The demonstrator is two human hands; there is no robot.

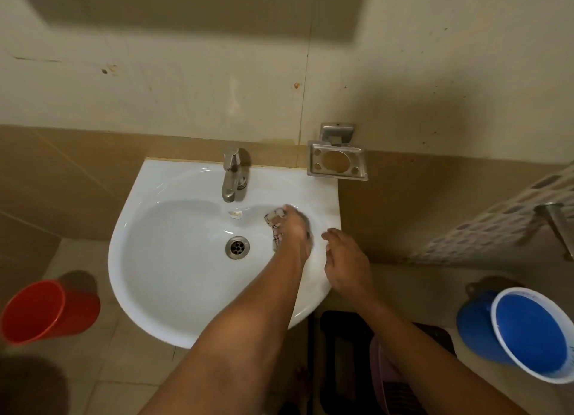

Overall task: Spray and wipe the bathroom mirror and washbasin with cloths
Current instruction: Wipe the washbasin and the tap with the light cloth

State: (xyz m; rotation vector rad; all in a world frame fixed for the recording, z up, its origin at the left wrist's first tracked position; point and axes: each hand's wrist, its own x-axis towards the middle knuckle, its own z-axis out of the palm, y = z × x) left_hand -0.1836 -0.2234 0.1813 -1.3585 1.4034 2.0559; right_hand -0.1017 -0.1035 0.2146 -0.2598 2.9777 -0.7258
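The left hand (295,228) reaches across the white washbasin (174,302) and presses a small pale cloth (275,226) with dark markings against the inner right slope of the bowl, fingers curled over it and pinning it down. Only a crumpled edge of the cloth shows, on the thumb side of the hand, towards the drain (237,247), which lies near but apart from it. Just beyond the fingertips, the tap (231,175) stands on the back ledge, its spout overhanging the bowl. To the far side of the drain the bowl is bare and open, all the way round to its left rim.

The right hand (346,262) hovers over the basin's right rim, loosely open with fingers spread and holding nothing; whether it touches the rim cannot be told. Beyond it, on the wall, a metal holder (337,164) juts out over the back right corner of the basin. Outward of the right hand and lower, on the floor, stands a blue bucket (528,333); well away past the basin's left edge sits a red bucket (46,310).
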